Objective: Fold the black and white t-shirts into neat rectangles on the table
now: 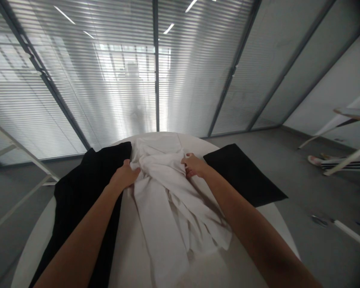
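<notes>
A crumpled white garment lies across the middle of the table, its long loose folds trailing toward me. On its left edge, my left hand is closed with the fabric pinched under the thumb. My right hand grips the opposite edge at about the same height, fingers curled into the cloth. Whether the garment is a shirt or trousers I cannot tell. Black cloth is spread on the left, partly beneath my left forearm. To the right, past my right wrist, lies a flat black rectangular piece.
The round white table carries all of this. White metal frame legs stand at the left. Glass panels with blinds rise behind the table. At the right are a chair, a person's foot and items on the floor.
</notes>
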### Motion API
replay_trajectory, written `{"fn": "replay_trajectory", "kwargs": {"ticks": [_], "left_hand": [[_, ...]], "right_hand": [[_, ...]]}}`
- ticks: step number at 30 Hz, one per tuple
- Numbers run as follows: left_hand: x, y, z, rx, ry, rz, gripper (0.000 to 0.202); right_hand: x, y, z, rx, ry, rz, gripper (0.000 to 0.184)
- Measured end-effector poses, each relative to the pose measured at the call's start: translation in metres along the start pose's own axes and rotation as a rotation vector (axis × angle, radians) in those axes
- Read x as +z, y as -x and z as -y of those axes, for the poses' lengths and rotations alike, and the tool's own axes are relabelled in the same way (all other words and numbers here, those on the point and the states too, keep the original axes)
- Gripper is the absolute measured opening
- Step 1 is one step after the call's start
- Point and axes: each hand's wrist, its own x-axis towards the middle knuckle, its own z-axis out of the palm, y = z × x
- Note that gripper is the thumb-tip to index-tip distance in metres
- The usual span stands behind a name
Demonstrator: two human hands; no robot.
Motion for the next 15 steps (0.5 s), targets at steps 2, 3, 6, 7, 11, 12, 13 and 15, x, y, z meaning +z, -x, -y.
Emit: {"fn": "replay_trajectory", "kwargs": {"ticks": [2,3,6,7,11,12,13,15], "left_hand": [[0.002,0.007,-0.005,-0.018,0.019,0.1,0.09],[0.003,0.012,-0.009,-0.016,0.029,0.131,0.094],[0.005,0.028,-0.022,0.048,0.01,0.14,0.096],[0.005,0.033,-0.026,0.091,-0.014,0.134,0.094],[0.006,0.05,-0.036,0.245,-0.121,0.16,0.086],[0.007,0.053,-0.037,0.25,-0.135,0.168,0.085],[0.009,0.056,-0.036,0.247,-0.146,0.17,0.084],[0.012,0.063,-0.033,0.236,-0.171,0.162,0.082]], "right_hand": [[-0.005,0.007,0.002,0.053,0.046,0.112,0.056],[-0.007,0.011,0.003,0.07,0.068,0.156,0.048],[-0.009,0.022,0.005,0.082,0.119,0.252,0.038],[-0.008,0.027,0.005,0.077,0.115,0.27,0.038],[-0.007,0.051,0.005,0.043,0.033,0.363,0.044],[-0.007,0.057,0.004,0.039,0.004,0.391,0.047],[-0.007,0.063,0.002,0.036,-0.02,0.418,0.05],[-0.007,0.074,-0.005,0.034,-0.048,0.459,0.054]]}}
